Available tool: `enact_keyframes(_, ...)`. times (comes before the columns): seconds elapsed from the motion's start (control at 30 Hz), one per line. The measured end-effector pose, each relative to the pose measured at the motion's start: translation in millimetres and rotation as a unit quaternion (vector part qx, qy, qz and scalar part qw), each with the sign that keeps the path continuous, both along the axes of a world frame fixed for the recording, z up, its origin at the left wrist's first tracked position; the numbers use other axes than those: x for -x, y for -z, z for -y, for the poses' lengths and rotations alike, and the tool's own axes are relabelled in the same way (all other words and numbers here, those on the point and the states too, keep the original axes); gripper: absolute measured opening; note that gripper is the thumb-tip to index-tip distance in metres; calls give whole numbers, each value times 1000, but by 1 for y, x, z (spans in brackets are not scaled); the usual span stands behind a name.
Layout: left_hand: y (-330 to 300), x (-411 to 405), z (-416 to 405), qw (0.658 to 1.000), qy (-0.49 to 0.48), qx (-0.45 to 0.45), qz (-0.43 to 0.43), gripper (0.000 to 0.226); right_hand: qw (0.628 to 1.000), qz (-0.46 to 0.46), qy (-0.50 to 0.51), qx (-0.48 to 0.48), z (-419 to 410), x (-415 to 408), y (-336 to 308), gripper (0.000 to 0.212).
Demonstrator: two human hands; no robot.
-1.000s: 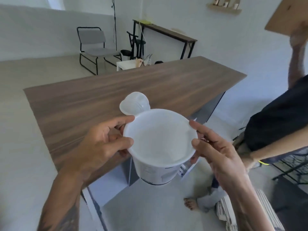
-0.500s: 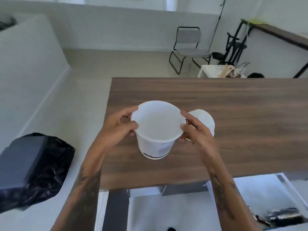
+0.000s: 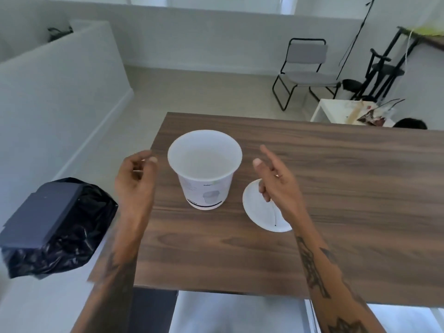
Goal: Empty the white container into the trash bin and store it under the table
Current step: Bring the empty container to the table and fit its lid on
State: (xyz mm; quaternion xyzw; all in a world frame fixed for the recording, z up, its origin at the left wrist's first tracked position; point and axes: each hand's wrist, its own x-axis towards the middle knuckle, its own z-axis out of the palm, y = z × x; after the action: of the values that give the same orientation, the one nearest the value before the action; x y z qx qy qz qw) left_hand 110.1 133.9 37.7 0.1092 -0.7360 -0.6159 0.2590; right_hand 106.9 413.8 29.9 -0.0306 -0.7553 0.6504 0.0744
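Note:
The white container (image 3: 205, 179) stands upright on the wooden table (image 3: 336, 188), near its left end, with its mouth open and a printed label on the side. Its white lid (image 3: 260, 212) lies flat on the table just to the right. My left hand (image 3: 135, 181) hovers a little left of the container, fingers loosely curled and holding nothing. My right hand (image 3: 276, 179) is to the right of it, above the lid, fingers spread and empty. The trash bin (image 3: 55, 227), lined with a black bag and topped by a dark lid, sits on the floor left of the table.
A low white wall (image 3: 60, 92) runs along the left. A folding chair (image 3: 305, 70) stands beyond the table, with a small white table (image 3: 336, 111) of clutter and black stands to the right. Pale floor (image 3: 204, 92) lies between.
Both hands have let go of the container and pulled apart to either side. The container now stands free on the table, left of the lid.

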Motion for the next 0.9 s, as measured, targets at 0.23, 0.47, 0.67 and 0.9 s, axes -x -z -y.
enact_keyframes(0.23, 54, -70, -131, 962, 235, 132, -36, 25, 986, 23, 145, -81, -85, -16, 38, 48)
enact_keyframes(0.47, 96, -38, -195, 912, 273, 272, 137, 107, 988, 52, 81, -119, -82, -40, 85, 58)
enact_keyframes(0.67, 96, -46, -183, 918, 324, 219, 71, 94, 990, 22, 121, -74, -78, -71, 76, 47)
enact_keyframes(0.9, -27, -56, -161, 919, 195, 303, -162, 85, 982, -129, 129, -39, -58, -79, -40, 48)
